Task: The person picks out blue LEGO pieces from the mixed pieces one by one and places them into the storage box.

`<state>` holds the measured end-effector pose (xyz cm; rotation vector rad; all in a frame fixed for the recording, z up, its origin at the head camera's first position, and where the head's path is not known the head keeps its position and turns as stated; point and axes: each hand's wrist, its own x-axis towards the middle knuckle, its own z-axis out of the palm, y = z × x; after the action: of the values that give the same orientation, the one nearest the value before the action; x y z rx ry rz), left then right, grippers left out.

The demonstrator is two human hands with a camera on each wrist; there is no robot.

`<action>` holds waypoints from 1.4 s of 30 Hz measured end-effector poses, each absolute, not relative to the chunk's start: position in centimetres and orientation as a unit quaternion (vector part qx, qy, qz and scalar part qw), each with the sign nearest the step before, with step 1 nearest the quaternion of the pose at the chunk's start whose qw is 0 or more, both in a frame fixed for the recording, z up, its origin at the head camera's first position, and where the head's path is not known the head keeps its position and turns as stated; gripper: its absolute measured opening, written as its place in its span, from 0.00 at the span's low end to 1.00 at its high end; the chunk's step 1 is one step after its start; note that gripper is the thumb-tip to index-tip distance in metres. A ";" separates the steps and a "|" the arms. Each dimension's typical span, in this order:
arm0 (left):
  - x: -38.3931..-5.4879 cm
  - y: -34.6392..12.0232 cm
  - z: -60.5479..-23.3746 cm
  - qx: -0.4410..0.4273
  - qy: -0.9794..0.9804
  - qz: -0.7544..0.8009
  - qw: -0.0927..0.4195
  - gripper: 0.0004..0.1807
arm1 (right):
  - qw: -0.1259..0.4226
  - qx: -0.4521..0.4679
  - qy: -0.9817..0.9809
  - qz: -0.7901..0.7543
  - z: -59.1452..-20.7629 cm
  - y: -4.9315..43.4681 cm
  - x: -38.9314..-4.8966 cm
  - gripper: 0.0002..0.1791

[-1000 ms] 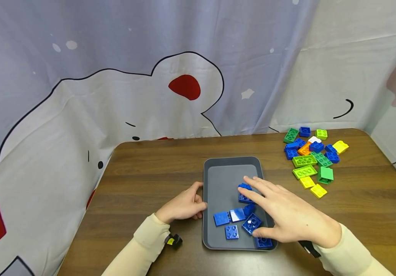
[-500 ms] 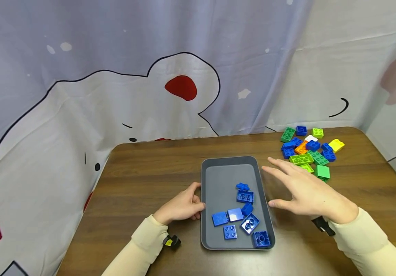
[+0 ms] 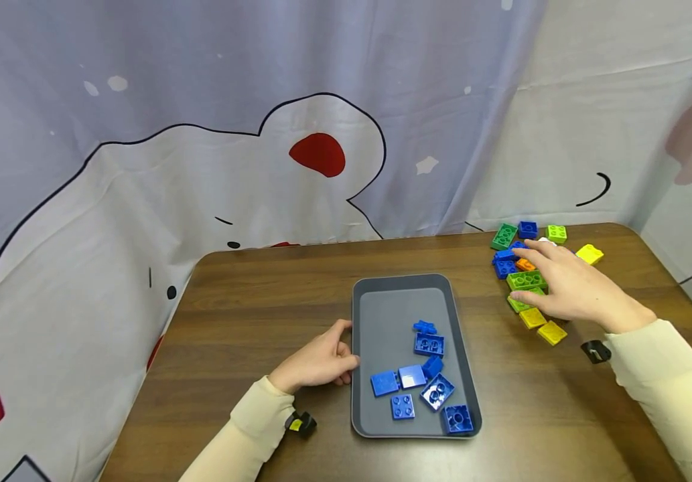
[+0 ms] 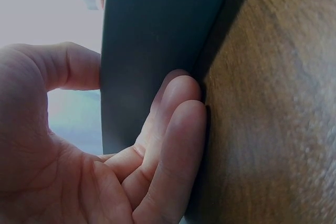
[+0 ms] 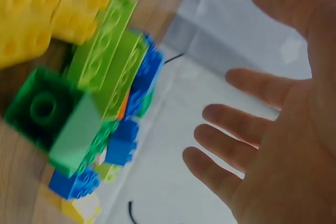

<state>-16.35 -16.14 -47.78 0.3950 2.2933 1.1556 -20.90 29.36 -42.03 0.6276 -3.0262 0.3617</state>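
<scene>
The tray (image 3: 384,314) is set on the surface (image 3: 267,294), and eight blue blocks (image 3: 429,344) are held in it, scattered loosely toward its near end and right side; some are turned hollow side up, and one is laid with its studs on top. The left side of the tray is gripped by the left hand (image 3: 315,358), the thumb being brought to the rim and the fingers laid against the outer wall; the right hand (image 3: 581,288) is poised over the pile (image 3: 505,269) to the right of the tray, its fingers spread and nothing held; in the right wrist view a gap is seen between it and the blocks; the two hands are set well apart.

The gathering of blue blocks in the tray is judged to be partly done; none of another colour is found there, while several more blue ones are left in the pile, mixed with lime blocks (image 3: 525,280), green blocks (image 3: 504,236), yellow blocks (image 3: 552,333) and an orange block (image 3: 525,266); how many blue ones are left cannot be told exactly, as part of the pile is hidden by the right hand.
</scene>
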 end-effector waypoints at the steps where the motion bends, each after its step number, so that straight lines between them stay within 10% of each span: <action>1: -16.4 -16.1 -47.8 0.147 0.850 0.429 0.268 0.42 | 0.011 0.194 -0.974 0.115 -42.1 29.7 -21.4 0.45; 22: -16.4 -16.3 -48.1 0.149 0.853 0.423 0.267 0.42 | -0.045 0.102 -0.991 0.079 -45.2 34.2 -27.6 0.30; 42: -16.4 -16.3 -47.7 0.149 0.852 0.423 0.269 0.42 | 0.048 0.116 -0.986 0.109 -44.7 33.9 -26.8 0.21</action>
<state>-16.44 -16.33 -47.71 0.4028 2.2984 1.1406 -26.76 33.90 -44.66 0.3539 -3.0076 0.3319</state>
